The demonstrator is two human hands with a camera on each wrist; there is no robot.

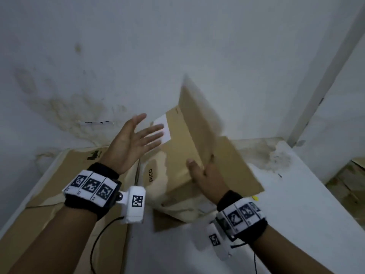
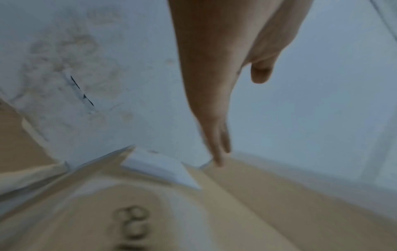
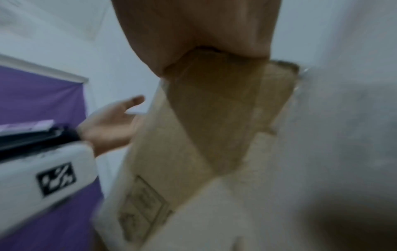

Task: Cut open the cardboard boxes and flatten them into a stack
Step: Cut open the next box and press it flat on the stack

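A stained white wall (image 1: 177, 46) rises behind a white counter (image 1: 296, 194), closing off its far edge; a corner post (image 1: 324, 84) bounds the right side, where bare counter surface lies open. On the counter's left portion lies a flattened cardboard sheet (image 1: 59, 194), its far edge close to the wall. At centre, a partly opened cardboard box (image 1: 183, 147) stands tilted above the counter, one flap (image 1: 197, 115) raised toward the wall and blurred, a white label (image 1: 165, 125) on its left face. The right hand (image 1: 205, 175) forms the only grip: thumb on the near face, fingers wrapped over the box's right edge, clamped on the cardboard. The left hand (image 1: 132, 143) is spread wide, fingers straight and apart, palm facing the box's labelled side; whether its fingertips touch the box cannot be told. A small yellow object (image 1: 255, 198) lies on the counter just beside the box's lower right corner.
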